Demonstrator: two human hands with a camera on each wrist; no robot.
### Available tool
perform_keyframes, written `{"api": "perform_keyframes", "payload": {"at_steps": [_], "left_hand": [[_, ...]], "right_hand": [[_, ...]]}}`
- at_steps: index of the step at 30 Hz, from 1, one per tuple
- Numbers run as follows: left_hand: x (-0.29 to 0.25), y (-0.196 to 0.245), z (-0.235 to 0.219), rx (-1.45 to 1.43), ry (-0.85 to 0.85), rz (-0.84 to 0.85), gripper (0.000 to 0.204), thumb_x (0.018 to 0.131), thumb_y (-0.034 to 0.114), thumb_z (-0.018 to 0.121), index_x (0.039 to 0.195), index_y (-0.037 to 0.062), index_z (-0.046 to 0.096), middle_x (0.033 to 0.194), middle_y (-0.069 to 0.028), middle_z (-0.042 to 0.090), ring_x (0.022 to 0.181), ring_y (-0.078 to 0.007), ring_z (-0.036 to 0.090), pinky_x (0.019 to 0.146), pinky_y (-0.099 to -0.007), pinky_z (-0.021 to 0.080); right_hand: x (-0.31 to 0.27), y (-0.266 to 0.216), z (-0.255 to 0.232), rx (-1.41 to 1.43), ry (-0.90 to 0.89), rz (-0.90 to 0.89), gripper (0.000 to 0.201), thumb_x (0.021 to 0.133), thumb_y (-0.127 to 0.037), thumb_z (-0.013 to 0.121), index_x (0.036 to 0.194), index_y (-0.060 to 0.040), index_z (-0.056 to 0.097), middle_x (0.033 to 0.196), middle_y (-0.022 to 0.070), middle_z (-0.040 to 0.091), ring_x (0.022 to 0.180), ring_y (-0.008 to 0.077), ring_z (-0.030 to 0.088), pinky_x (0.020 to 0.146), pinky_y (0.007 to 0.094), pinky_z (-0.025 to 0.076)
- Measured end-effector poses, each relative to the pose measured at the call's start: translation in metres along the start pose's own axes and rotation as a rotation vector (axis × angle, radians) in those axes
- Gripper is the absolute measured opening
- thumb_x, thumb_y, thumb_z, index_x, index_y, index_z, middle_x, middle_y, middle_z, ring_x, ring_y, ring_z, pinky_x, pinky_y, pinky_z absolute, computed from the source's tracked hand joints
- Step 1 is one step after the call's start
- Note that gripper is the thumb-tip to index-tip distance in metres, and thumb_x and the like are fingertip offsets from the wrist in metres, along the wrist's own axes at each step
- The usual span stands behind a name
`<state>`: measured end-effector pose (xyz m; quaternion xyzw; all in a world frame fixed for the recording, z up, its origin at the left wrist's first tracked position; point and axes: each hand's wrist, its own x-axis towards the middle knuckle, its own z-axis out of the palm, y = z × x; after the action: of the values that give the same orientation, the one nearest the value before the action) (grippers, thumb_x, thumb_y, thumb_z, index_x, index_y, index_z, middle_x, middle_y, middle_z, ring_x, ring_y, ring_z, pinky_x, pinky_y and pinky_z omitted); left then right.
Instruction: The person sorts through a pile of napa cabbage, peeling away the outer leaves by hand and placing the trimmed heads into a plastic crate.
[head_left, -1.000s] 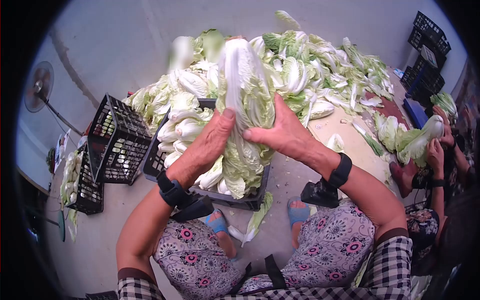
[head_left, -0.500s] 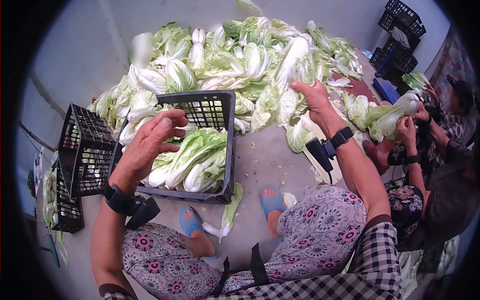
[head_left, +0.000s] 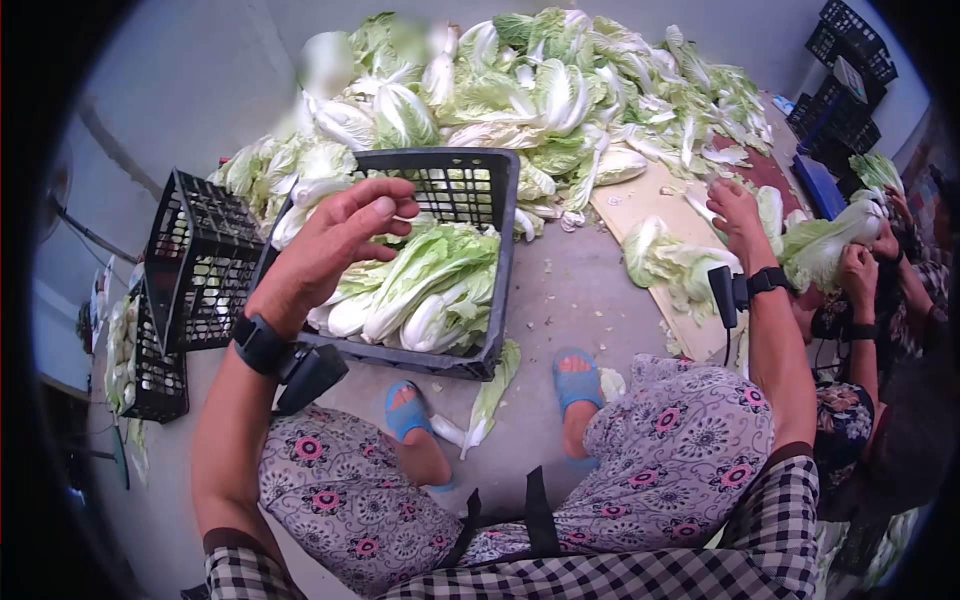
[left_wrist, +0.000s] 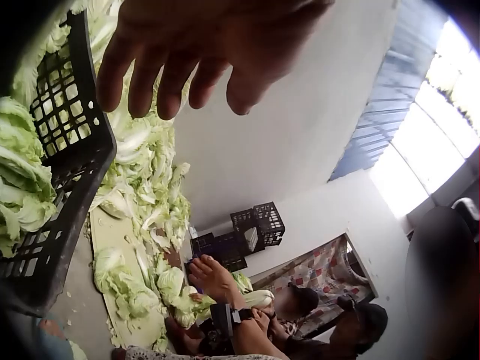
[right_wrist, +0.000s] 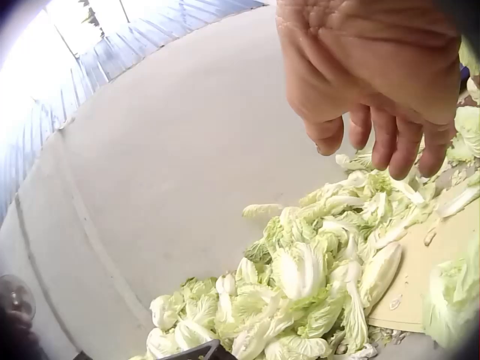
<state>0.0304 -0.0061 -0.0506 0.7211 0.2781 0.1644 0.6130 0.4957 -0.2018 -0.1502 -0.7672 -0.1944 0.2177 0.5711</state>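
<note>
My left hand (head_left: 335, 240) hovers over the near-left part of a black plastic crate (head_left: 508, 225), holding nothing, its fingers loosely bent and apart. Trimmed napa cabbages (head_left: 425, 280) lie inside that crate, pale stems toward me. Out to the right, my right hand (head_left: 738, 215) is empty too, its fingers hanging relaxed in the right wrist view. Beside it, a leafy napa cabbage (head_left: 675, 262) lies on a tan board (head_left: 622, 205) on the floor.
A large heap of napa cabbages and loose leaves (head_left: 560, 95) lies against the wall. More black crates (head_left: 205, 260) stand at left, others (head_left: 850, 60) at far right. Another person (head_left: 870, 270) handles a cabbage close on my right. A loose leaf (head_left: 490, 400) lies near my feet.
Both hands held a napa cabbage upright over the crate; the left let go, and the right carried it to the right and released it by the board. My left hand stays over the crate.
</note>
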Motion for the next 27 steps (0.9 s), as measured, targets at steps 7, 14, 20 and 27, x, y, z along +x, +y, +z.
{"api": "perform_keyframes", "payload": {"at_steps": [7,14,20,27], "left_hand": [[0.015,-0.007,-0.029,0.361,-0.03,0.032,0.048,0.091,0.038,0.058,0.123,0.0035,0.053,0.112,-0.0065,0.061,0.101,-0.0137,0.057,0.087,-0.0297,0.046],[-0.001,-0.126,-0.056,0.885,-0.219,-0.311,0.074,0.082,0.048,0.065,0.131,-0.0027,0.041,0.12,-0.0237,0.056,0.112,-0.0325,0.055,0.096,-0.0353,0.042],[-0.005,-0.167,-0.057,0.903,-0.323,-0.44,0.101,0.077,0.056,0.066,0.144,0.0028,0.012,0.118,-0.0323,0.053,0.115,-0.0387,0.052,0.097,-0.0366,0.04],[0.005,-0.158,-0.037,1.13,-0.178,-0.414,0.075,0.076,0.034,0.063,0.136,0.0013,0.031,0.1,-0.0321,0.06,0.093,-0.0429,0.06,0.085,-0.0429,0.047]], "right_hand": [[-0.062,-0.089,0.091,-0.107,-0.53,-0.286,0.047,0.088,-0.033,0.058,0.124,-0.0034,0.05,0.11,0.0064,0.061,0.095,0.0123,0.058,0.082,0.0277,0.044],[-0.099,-0.108,0.122,-0.193,-0.82,-0.437,0.043,0.088,-0.027,0.057,0.12,0.0008,0.053,0.108,0.0089,0.06,0.095,0.0149,0.058,0.083,0.0283,0.045],[-0.097,-0.099,0.129,-0.209,-0.833,-0.41,0.043,0.088,-0.026,0.058,0.12,0.0027,0.052,0.107,0.0101,0.061,0.095,0.0164,0.057,0.087,0.0308,0.046],[-0.098,-0.1,0.139,-0.192,-0.864,-0.39,0.04,0.088,-0.021,0.059,0.119,0.0022,0.052,0.106,0.0082,0.061,0.095,0.0152,0.058,0.088,0.0293,0.046]]}}
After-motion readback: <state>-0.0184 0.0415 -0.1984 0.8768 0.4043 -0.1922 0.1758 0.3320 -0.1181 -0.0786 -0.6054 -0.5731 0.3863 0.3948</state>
